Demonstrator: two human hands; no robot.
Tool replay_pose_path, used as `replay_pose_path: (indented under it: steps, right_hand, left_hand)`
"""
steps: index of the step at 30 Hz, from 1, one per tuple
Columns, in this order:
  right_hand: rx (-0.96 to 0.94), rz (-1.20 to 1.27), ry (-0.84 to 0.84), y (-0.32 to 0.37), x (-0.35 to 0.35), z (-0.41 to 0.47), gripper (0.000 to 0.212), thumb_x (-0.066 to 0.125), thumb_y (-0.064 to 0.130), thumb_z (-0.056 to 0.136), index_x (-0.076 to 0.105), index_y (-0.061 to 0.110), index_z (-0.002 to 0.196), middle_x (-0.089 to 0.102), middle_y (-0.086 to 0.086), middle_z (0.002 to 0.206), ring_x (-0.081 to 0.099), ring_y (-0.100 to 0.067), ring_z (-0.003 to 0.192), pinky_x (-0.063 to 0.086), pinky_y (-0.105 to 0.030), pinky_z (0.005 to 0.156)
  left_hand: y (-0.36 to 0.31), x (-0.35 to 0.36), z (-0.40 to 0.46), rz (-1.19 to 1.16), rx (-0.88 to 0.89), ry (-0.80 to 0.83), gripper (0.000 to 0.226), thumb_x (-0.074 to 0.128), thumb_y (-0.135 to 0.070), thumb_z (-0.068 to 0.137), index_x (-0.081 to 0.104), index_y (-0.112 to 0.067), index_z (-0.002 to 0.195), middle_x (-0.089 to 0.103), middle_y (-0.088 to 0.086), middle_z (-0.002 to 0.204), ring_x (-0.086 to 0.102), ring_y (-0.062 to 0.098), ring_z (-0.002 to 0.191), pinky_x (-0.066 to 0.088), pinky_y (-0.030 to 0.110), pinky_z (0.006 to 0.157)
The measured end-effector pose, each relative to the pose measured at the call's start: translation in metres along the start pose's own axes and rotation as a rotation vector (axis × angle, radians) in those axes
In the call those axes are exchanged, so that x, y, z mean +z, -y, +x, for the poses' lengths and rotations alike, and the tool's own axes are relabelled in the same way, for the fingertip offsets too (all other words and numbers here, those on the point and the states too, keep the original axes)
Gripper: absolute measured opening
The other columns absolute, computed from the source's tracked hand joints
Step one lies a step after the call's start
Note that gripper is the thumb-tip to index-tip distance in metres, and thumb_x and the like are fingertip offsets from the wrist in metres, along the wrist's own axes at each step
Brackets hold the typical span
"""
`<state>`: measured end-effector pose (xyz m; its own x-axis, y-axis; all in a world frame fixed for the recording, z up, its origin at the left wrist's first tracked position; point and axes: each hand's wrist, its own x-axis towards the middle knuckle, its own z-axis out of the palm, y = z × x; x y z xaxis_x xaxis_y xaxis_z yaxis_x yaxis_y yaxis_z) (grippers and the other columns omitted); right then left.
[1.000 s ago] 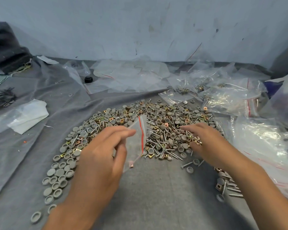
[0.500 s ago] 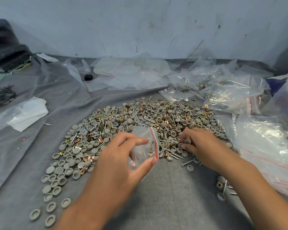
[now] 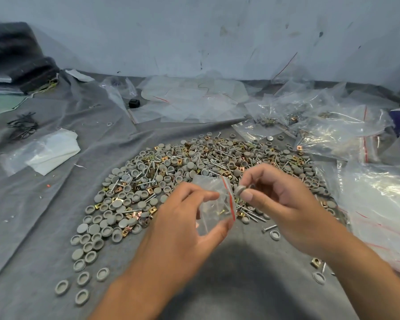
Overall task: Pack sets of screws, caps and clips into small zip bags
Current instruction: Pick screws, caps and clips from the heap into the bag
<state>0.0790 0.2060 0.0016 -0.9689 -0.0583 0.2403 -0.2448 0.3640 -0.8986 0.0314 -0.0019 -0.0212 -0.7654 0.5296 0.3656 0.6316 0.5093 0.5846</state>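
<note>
A wide pile of grey caps, silver screws and brass clips is spread on the grey cloth. Above its near edge my left hand pinches a small clear zip bag with a red strip, its mouth turned to the right; a few brass and silver pieces show inside. My right hand pinches grey caps between thumb and fingers, right at the bag's mouth.
Loose grey caps lie scattered at the near left. Filled and empty clear bags are heaped at the right and back. White folded plastic and black wire ties lie left. A wall stands behind.
My right hand has lifted off the pile with caps and come to the bag's mouth. My left hand has turned the bag so its red strip faces right.
</note>
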Motion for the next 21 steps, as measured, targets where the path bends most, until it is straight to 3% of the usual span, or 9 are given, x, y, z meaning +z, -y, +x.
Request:
replay_pose_path:
  steps: [2, 4, 8, 14, 17, 21]
  right_hand:
    - [-0.072, -0.115, -0.002, 0.006, 0.015, -0.003, 0.006, 0.063, 0.045, 0.092, 0.062, 0.042, 0.097, 0.062, 0.013, 0.086, 0.055, -0.008, 0.071, 0.043, -0.02, 0.062]
    - [-0.162, -0.379, -0.04, 0.009, 0.023, -0.007, 0.005, 0.061, 0.041, 0.093, 0.061, 0.041, 0.099, 0.058, 0.02, 0.091, 0.057, -0.005, 0.079, 0.041, -0.012, 0.069]
    - [-0.239, -0.719, -0.119, 0.01, 0.029, -0.012, 0.018, 0.061, 0.031, 0.092, 0.065, 0.022, 0.107, 0.055, 0.018, 0.099, 0.045, 0.005, 0.08, 0.04, -0.012, 0.075]
    - [-0.327, -0.772, -0.225, 0.012, 0.033, -0.011, 0.034, 0.065, 0.032, 0.087, 0.054, 0.026, 0.119, 0.053, 0.019, 0.093, 0.038, 0.007, 0.081, 0.039, -0.011, 0.076]
    - [-0.369, -0.764, -0.25, 0.011, 0.033, -0.012, 0.032, 0.072, 0.026, 0.087, 0.06, 0.024, 0.118, 0.064, 0.016, 0.091, 0.051, 0.002, 0.079, 0.051, -0.022, 0.071]
    - [-0.375, -0.729, -0.305, 0.011, 0.033, -0.014, 0.022, 0.078, 0.028, 0.086, 0.068, 0.021, 0.104, 0.068, 0.015, 0.089, 0.059, -0.005, 0.081, 0.052, -0.027, 0.067]
  left_hand:
    - [-0.001, 0.001, 0.001, 0.004, 0.009, 0.011, 0.046, 0.058, -0.067, 0.084, 0.064, -0.035, 0.117, 0.049, -0.026, 0.105, 0.053, -0.004, 0.09, 0.04, 0.008, 0.077]
    - [-0.001, 0.002, 0.001, 0.004, 0.01, 0.013, 0.046, 0.059, -0.067, 0.082, 0.064, -0.036, 0.115, 0.049, -0.026, 0.105, 0.053, -0.005, 0.091, 0.04, 0.008, 0.077]
    - [-0.001, 0.0, 0.0, -0.001, 0.006, -0.035, 0.054, 0.06, -0.069, 0.079, 0.066, -0.033, 0.118, 0.051, -0.023, 0.106, 0.054, -0.002, 0.088, 0.043, 0.014, 0.078]
    - [-0.005, -0.005, 0.0, 0.005, 0.022, -0.056, 0.051, 0.073, -0.055, 0.078, 0.064, -0.032, 0.123, 0.051, -0.022, 0.107, 0.055, -0.001, 0.088, 0.042, 0.009, 0.078]
    - [-0.005, -0.005, 0.0, 0.005, 0.033, -0.058, 0.051, 0.074, -0.051, 0.078, 0.064, -0.031, 0.124, 0.05, -0.022, 0.107, 0.055, 0.0, 0.087, 0.042, 0.01, 0.077]
    - [-0.006, -0.006, -0.002, -0.002, 0.043, -0.049, 0.053, 0.073, -0.053, 0.078, 0.064, -0.031, 0.125, 0.049, -0.023, 0.108, 0.056, 0.001, 0.088, 0.042, 0.008, 0.08]
